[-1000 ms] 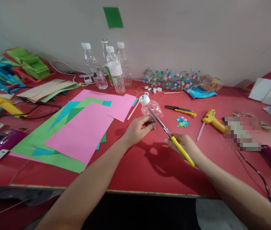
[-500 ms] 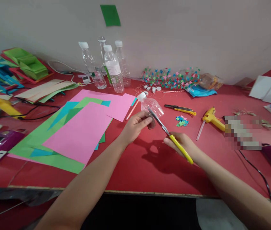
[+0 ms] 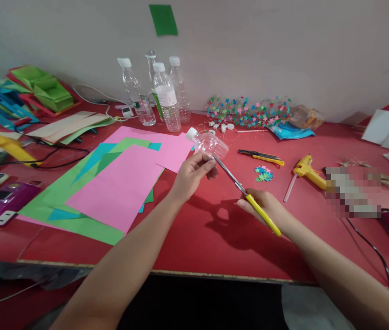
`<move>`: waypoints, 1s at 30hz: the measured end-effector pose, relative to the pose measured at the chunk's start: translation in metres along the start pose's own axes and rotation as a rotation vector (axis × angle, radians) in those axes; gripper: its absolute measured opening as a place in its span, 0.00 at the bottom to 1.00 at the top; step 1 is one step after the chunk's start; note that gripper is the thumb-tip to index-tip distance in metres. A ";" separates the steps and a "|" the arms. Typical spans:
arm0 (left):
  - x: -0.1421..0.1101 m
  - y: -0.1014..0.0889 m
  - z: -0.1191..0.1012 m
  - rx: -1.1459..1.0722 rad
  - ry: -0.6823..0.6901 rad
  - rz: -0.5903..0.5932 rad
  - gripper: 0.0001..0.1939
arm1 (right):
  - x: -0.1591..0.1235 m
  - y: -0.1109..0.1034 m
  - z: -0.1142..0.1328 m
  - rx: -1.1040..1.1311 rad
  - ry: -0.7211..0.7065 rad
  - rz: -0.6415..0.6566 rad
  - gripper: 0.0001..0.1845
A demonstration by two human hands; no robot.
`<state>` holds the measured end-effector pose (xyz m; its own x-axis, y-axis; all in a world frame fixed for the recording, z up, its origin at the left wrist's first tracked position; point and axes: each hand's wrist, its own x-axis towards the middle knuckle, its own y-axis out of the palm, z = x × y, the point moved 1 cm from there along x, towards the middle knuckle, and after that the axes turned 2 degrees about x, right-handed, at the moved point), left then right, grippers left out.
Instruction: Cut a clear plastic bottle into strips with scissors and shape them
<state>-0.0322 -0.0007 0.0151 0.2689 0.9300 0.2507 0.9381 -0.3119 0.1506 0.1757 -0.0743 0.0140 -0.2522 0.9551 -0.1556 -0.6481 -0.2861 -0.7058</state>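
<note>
My left hand, fingers pinched, holds the cut-off top of a clear plastic bottle by its lower side. The white cap points to the upper left, and the wide cut end faces right. In my right hand are scissors with yellow handles. Their blades slant up and left, the tips at the bottle top beside my left fingertips. The blades look closed or nearly so; whether plastic lies between them I cannot tell.
Coloured paper lies at left. Plastic bottles stand behind, beside a star-filled clear container. A box cutter, loose paper stars and a yellow glue gun lie at right. The table's front edge runs near my body.
The bottle top has turned and shifted left in my left hand, its cap swinging further to the left. The scissors stay at its edge. The whole view has shifted slightly.
</note>
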 end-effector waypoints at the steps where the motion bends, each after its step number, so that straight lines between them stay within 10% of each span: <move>1: 0.000 0.000 -0.001 0.014 0.002 0.002 0.11 | 0.000 -0.001 0.001 -0.016 0.003 -0.001 0.27; 30: 0.001 -0.005 -0.010 0.128 -0.066 0.092 0.09 | 0.003 0.001 0.000 -0.014 0.061 -0.039 0.29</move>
<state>-0.0388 0.0000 0.0241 0.3645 0.9107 0.1943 0.9280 -0.3726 0.0057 0.1744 -0.0717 0.0125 -0.1824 0.9685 -0.1694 -0.6463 -0.2479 -0.7217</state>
